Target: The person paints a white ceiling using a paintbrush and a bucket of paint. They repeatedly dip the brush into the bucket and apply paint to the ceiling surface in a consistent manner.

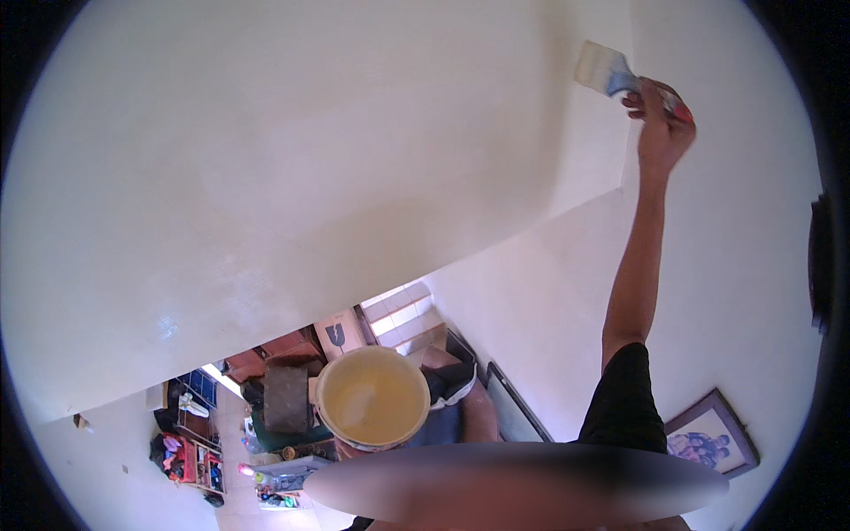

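Note:
Raised high at the upper right, my right hand [662, 115] is closed round the handle of a wide paintbrush [606, 69]. Its pale, paint-coated bristles point left, close to the off-white painted surface [354, 115] beside a corner; I cannot tell whether they touch. A round bucket [373, 398] of creamy yellowish paint is held up at lower centre, in front of my body. At its near left edge a little of my left hand [349, 450] shows against the bucket; most of the fingers are hidden beneath it.
A framed picture [711, 439] hangs on the right wall, and a dark object [820, 264] sits at the far right rim. Far below are a cardboard box [340, 334], brown seats [276, 350], a red shelf rack [188, 458] and steps [403, 314]. A blurred oval covers the bottom.

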### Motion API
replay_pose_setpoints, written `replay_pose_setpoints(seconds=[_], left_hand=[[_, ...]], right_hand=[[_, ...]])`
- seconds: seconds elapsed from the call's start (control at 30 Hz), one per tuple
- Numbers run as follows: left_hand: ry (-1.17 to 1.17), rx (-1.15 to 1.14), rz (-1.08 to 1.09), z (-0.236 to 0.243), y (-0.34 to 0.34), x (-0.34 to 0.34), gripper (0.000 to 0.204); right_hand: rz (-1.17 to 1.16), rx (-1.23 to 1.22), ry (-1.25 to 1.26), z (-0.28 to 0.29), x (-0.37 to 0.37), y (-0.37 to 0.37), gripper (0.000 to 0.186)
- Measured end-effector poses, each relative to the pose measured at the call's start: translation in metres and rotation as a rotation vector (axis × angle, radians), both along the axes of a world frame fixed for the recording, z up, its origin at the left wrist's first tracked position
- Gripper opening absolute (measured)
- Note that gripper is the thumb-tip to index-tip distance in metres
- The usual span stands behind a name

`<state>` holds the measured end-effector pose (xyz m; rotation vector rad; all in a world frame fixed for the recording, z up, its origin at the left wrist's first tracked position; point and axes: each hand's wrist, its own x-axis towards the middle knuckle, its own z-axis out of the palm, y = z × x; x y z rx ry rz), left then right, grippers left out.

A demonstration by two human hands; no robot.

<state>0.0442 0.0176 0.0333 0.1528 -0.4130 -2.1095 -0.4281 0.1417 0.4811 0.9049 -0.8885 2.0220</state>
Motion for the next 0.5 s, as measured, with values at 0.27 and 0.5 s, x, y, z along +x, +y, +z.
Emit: replay_pose_setpoints(seconds=[0.27, 0.5], left_hand=[[0.022, -0.011, -0.031, 0.014, -0.004, -0.001, 0.084], [-0.251, -0.014, 0.002, 0.012, -0.026, -0.021, 0.092]], right_hand=[[0.626, 0.174, 0.227, -0.117, 0.119, -0.001, 0.015], [0.596, 0.967, 0.889, -0.226, 0.201, -0.042, 0.029]])
